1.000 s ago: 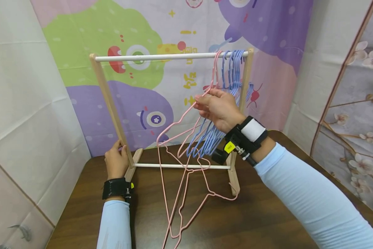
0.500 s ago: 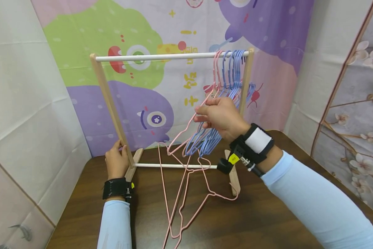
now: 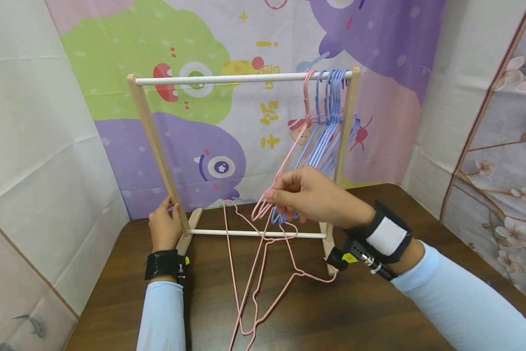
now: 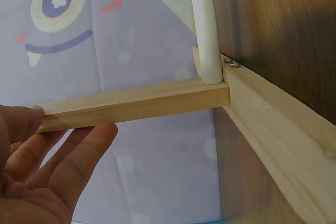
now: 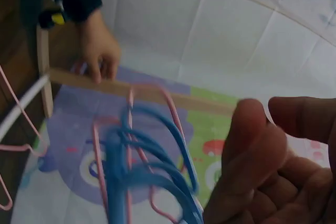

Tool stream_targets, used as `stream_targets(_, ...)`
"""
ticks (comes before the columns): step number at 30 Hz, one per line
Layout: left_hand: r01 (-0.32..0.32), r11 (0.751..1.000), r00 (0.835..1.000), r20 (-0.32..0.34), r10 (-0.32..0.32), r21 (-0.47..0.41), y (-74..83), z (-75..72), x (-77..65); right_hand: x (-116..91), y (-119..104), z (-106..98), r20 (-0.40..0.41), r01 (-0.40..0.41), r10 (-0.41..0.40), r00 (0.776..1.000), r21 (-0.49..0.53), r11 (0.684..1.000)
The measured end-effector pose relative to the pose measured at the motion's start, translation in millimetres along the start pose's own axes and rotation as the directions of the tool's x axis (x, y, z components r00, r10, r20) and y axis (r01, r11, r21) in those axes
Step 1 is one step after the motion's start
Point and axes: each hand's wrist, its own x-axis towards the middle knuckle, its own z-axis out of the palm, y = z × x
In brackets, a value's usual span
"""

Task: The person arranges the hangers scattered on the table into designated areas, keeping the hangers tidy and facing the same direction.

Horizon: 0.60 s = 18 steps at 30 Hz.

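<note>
My left hand (image 3: 164, 226) holds the left post (image 4: 142, 100) of a small wooden clothes rack, thumb on one side and fingers on the other. Two pink hangers (image 3: 307, 100) hang close together from the rack's white top rail (image 3: 223, 79). To their right, several blue hangers (image 3: 328, 136) are bunched against the right post. My right hand (image 3: 315, 197) is beside the pink hangers' lower left ends, fingers loosely bent. Nothing shows between its thumb (image 5: 299, 114) and forefinger in the right wrist view; blue hangers (image 5: 118, 177) appear blurred beside it.
More pink hangers (image 3: 301, 273) lie tangled on the brown wooden table (image 3: 368, 302), in front of the rack's lower white bar (image 3: 210, 233). A patterned cloth (image 3: 192, 44) hangs close behind the rack, with pale panels at both sides.
My right hand has moved down and slid along the front pink hanger, its fingers coming away. That hanger has swung right, beside the other pink one. My left hand stays on the post.
</note>
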Motion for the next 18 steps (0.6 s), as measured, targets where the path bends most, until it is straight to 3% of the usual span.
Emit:
stream_targets(3, 0.001, 1.0, 1.0, 0.002, -0.001, -0.004, -0.7, 0.4, 0.8, -5, 6, 12, 0.093, 0.018, -0.021, 0.995, 0.036, 0.999)
stream_targets(11, 0.014, 1.0, 1.0, -0.003, -0.014, -0.014, -1.8, 2.8, -0.4, -19, 34, 48, 0.211, 0.03, -0.035, 0.977, 0.031, 0.999)
stream_targets(15, 0.011, 1.0, 1.0, -0.002, -0.011, -0.007, -2.7, 2.4, -0.4, -22, 66, 72, 0.225, -0.083, 0.058, 0.973, 0.106, 0.991)
stream_targets(18, 0.007, 1.0, 1.0, -0.001, -0.007, -0.007, -2.5, 2.4, 0.0, -22, 94, 84, 0.177, -0.187, 0.159, 0.971, 0.159, 0.969)
